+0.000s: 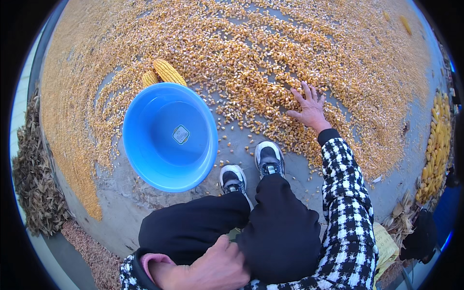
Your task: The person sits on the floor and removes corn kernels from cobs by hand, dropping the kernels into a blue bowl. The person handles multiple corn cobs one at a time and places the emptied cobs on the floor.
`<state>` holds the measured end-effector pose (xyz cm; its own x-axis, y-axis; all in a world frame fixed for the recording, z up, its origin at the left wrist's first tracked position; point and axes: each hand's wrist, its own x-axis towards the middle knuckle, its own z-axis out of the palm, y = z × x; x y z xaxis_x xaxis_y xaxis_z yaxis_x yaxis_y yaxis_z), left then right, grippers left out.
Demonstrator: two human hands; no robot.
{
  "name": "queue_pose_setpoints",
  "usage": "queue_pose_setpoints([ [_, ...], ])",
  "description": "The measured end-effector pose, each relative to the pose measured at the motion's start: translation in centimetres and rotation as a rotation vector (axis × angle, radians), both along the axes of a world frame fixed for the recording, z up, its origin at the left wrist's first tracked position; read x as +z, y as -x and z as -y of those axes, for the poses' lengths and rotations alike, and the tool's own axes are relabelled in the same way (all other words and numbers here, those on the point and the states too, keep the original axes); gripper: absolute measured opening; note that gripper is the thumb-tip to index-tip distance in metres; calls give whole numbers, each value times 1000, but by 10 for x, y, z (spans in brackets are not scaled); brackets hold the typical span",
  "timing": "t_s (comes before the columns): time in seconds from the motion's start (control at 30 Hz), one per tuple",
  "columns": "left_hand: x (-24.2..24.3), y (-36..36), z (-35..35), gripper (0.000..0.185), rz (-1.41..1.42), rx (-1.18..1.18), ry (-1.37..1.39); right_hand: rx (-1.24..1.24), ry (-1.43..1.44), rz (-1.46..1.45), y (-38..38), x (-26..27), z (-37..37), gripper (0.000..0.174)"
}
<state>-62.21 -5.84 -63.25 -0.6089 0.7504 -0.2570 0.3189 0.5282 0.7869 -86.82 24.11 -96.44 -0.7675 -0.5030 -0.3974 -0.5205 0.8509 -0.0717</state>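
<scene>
My right hand (310, 108) reaches out over the loose corn kernels (250, 69), fingers spread and palm down, its fingertips at the kernels. My left hand (219, 266) rests near my lap, knuckles up; its fingers are curled and partly hidden, so whether it holds anything does not show. In front of my left shoe stands a blue plastic basin (156, 145), tilted a little, with nothing in it but a label stuck to its bottom. Two corn cobs (169, 72) with their kernels on lie against the basin's far rim.
Kernels spread widely over the grey concrete floor (116, 206). My shoes (269, 157) stand at their near edge. Dry husks (36, 174) line the left side, beside a reddish heap (90, 253). Whole cobs (435, 148) are piled at right, near a yellow sack (385, 248) bearing writing.
</scene>
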Motion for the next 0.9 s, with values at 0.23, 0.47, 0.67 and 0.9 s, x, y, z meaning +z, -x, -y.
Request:
queue_pose_setpoints([
  [0.23, 3, -1, -1, 27, 52, -156, -49, -605, -434, 140, -53, 65, -196, 115],
  [0.47, 8, -11, -10, 16, 15, -93, -48, -718, -162, -68, -80, 67, -219, 83],
  [0.67, 18, -15, -15, 36, 155, -99, -32, -521, -71, 223, -140, 38, -122, 93],
  [0.9, 27, -12, -17, 41, 250, -7, -102, -507, -362, 280, -210, 74, -182, 87],
])
